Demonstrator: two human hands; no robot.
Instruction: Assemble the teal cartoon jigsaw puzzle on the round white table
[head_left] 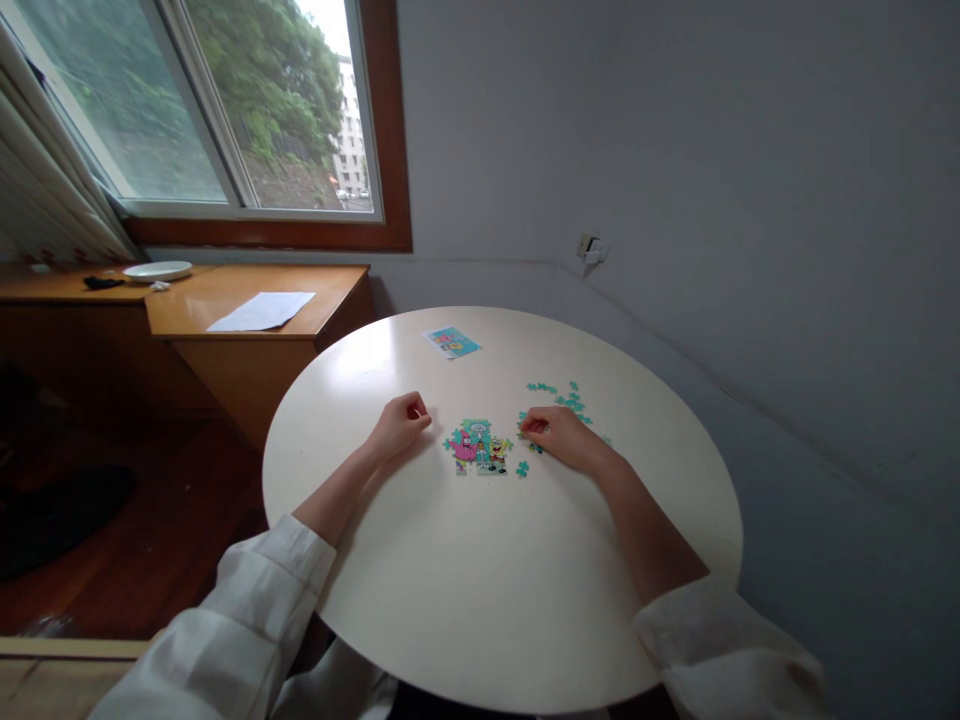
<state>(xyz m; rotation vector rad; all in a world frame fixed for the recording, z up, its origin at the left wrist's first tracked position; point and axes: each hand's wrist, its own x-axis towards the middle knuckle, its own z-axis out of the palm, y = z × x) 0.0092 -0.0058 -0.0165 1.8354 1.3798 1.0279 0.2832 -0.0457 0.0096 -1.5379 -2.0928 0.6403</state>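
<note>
A partly joined jigsaw puzzle with pink, yellow and teal cartoon figures lies flat on the round white table. Left of it, just above the table, is my left hand, its fingers curled in a pinch; a thin pale sliver shows at the fingertips, too small to name. On the puzzle's right side, my right hand has its thumb and fingers closed at a teal puzzle piece, partly hidden by the fingers. A single loose piece lies close to the puzzle's lower right edge.
Several loose teal pieces are scattered beyond my right hand. A picture card lies toward the table's far edge. A wooden desk with papers and a white plate stands at the left, under the window.
</note>
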